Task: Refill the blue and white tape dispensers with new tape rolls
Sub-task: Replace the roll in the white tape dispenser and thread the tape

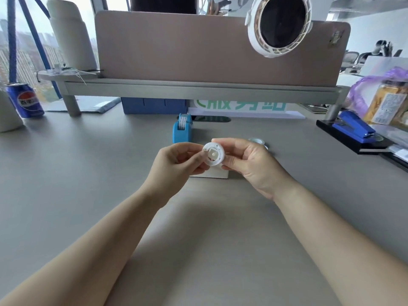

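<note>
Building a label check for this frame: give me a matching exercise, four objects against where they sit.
Objects:
1. white spool
2. blue tape dispenser
3. soda can
4. blue stapler

Places:
A. far left of the desk
B. on a black tray at the right edge
C. held between the left hand and right hand
D. standing on the desk beyond the hands

Pairs: 1-C, 2-D, 3-A, 4-B
</note>
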